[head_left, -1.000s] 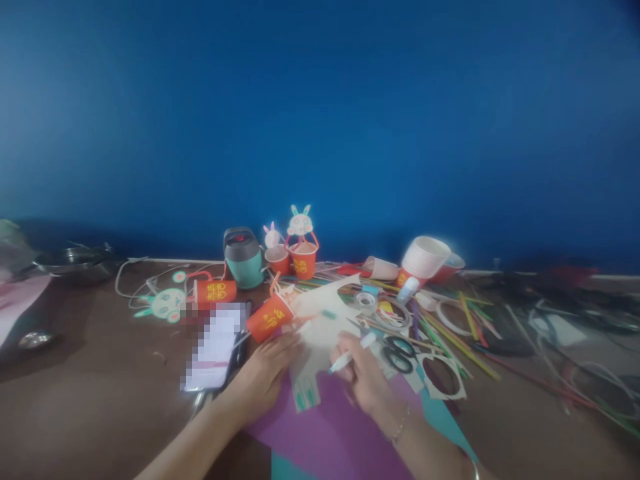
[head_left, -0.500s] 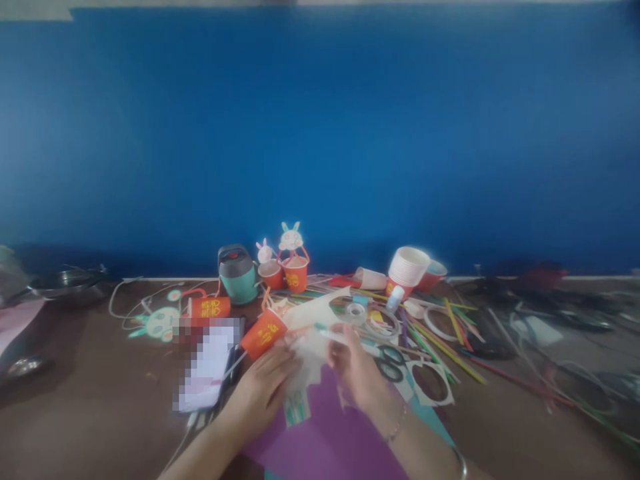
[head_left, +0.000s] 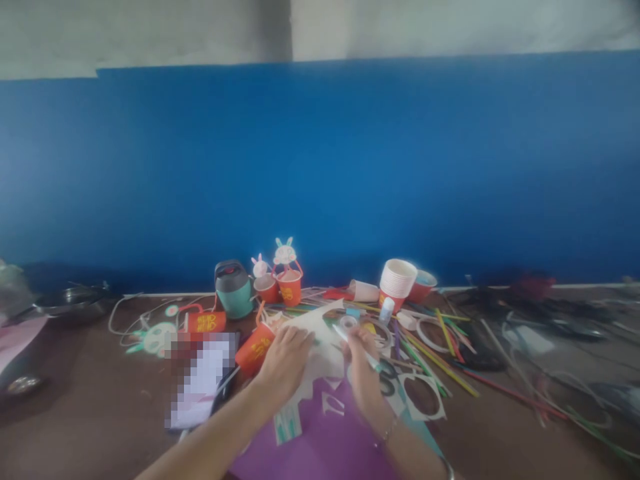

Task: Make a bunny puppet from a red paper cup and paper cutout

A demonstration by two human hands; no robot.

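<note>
My left hand (head_left: 286, 360) lies with its fingers on a sheet of white paper (head_left: 323, 357), pressing it down. My right hand (head_left: 364, 363) is closed round a white marker pen (head_left: 344, 333) with a teal end, its tip over the paper's right part. Beneath the paper is a purple sheet (head_left: 320, 443), with a small white piece with green marks (head_left: 288, 424) and a white paper scrap (head_left: 333, 403) on it. Beside my left hand, an orange-red paper cup (head_left: 254, 350) lies tipped over. Dark-handled scissors (head_left: 388, 379) sit just right of my right hand.
A phone (head_left: 205, 383) lies left, near a teal-grey flask (head_left: 235, 290). Cups with rabbit figures (head_left: 289, 287) and stacked paper cups (head_left: 397, 283) stand behind. Coloured sticks (head_left: 437, 357), a tape roll (head_left: 349, 324) and a card with a round hole (head_left: 439, 412) lie right.
My left hand has moved up and forward on the white paper. My right hand, with the marker, has shifted slightly right. The view has tilted up, showing more wall.
</note>
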